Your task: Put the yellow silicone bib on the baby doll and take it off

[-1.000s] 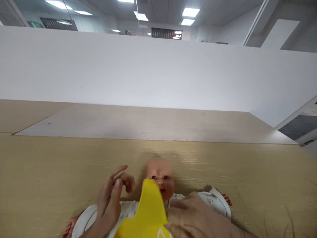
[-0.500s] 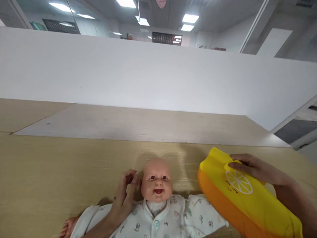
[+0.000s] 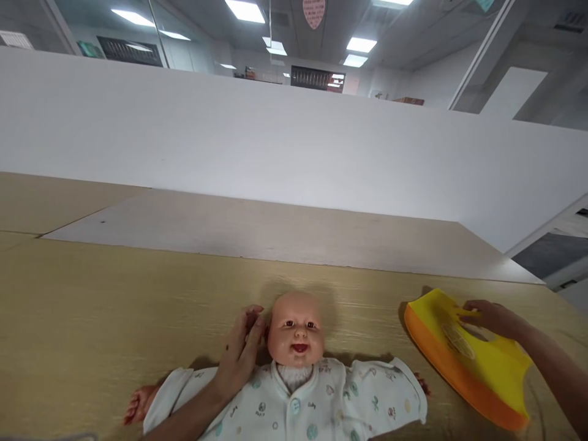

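A baby doll [image 3: 298, 343] in a white printed button-up top lies on its back, arms stretched out to both sides. My left hand [image 3: 241, 343] rests across the doll's sleeve, its loosely curled fingers against the side of the doll's head; I see nothing held in them. To the right of the doll, a yellow and orange bib [image 3: 487, 361] with a citrus-slice print lies low over the table, close to its surface. My right hand [image 3: 489, 318] grips this bib by its neck strap near the top.
The wooden table [image 3: 138, 294] stretches under everything, with a paler panel [image 3: 275, 226] along its back. Behind stands a white partition [image 3: 275, 141] with glass above it. A heart-shaped paper [image 3: 314, 12] hangs beyond the glass.
My right hand has moved the bib right and down, away from the doll's sleeve, so the doll's hand there now shows. My left hand stays beside the doll's head. The view has shifted slightly.
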Demonstrator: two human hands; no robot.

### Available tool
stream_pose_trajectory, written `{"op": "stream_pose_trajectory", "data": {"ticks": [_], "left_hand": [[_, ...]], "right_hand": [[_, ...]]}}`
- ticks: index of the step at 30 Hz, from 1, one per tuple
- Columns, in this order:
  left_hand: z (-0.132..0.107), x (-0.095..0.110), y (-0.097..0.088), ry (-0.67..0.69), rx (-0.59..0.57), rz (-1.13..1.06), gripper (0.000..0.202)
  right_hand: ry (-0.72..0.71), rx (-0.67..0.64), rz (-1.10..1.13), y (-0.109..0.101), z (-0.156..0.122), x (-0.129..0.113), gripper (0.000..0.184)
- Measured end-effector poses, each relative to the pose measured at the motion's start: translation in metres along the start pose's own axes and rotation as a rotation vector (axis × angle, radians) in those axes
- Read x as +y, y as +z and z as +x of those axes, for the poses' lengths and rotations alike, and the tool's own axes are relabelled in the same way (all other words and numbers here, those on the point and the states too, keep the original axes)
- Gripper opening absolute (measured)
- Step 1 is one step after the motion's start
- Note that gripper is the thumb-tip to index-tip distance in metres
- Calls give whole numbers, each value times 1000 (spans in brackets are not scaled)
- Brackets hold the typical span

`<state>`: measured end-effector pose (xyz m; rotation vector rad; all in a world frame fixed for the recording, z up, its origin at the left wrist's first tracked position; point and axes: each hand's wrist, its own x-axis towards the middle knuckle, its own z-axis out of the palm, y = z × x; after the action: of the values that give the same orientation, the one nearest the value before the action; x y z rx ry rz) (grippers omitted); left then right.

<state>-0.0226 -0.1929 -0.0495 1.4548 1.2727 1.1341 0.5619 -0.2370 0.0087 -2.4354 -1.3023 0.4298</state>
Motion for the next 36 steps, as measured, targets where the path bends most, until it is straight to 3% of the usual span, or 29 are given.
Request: {"op": "stream_pose_trajectory", "data": {"ticks": [1,3,5,7,9,11,14,17,19,24,31,36], "left_hand": [[0,0,0,-4,2,2,33],[1,1,1,-9,20,0,34],[2,1,1,-17,34,-16,34],[4,2,1,-32,26,-39,36],[4,2,1,-45,6,-39,39],[4,3,1,-56,-5,-9,44],[4,5,0,-101,-30,32,53],[5,8,-3,-148,-73,49,61],[6,10,-6,-175,-91,79,66],[11,14,-13,-346,-221,87,78],[11,21,-9,-338,-428,-59,67],[9,18,-5,-410,-461,-226,63]], "right_hand": [[22,-62,-89,-3,8,16,29],[125,-14,-194,-10,19,40,42],[239,158,-314,-14,19,45,48],[287,337,-435,-11,7,28,53],[190,418,-429,4,-18,-10,55],[28,269,-143,28,-55,-60,57],[-209,-178,424,71,-118,-140,63],[-276,-622,594,105,-163,-201,81],[-315,-675,582,121,-175,-225,91],[-291,-859,597,144,-164,-245,109],[-295,-986,737,153,-157,-238,85],[-342,-966,783,160,-156,-230,78]]}}
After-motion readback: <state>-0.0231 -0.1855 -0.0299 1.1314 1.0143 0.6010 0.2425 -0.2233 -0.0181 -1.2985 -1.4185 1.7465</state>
